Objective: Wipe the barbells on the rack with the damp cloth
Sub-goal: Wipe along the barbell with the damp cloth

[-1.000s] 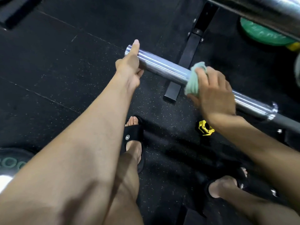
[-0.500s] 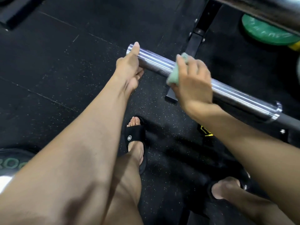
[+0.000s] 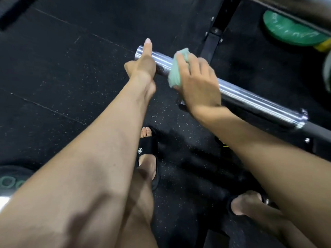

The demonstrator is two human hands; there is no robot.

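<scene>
- Nearest me, below the barbell sleeve (image 3: 250, 99), I see my two feet in black slides (image 3: 148, 149) on the dark speckled floor (image 3: 53, 77).
- My left hand (image 3: 141, 67) grips the sleeve at its free end, fingers curled under it, thumb laid straight along the top.
- Just beside it, my right hand (image 3: 197, 81) is wrapped over the sleeve, pressing the pale green cloth (image 3: 177, 70) against the chrome.
- Beyond the sleeve stands a black rack post (image 3: 213, 40); farther right lies a green weight plate (image 3: 292, 31).
</scene>
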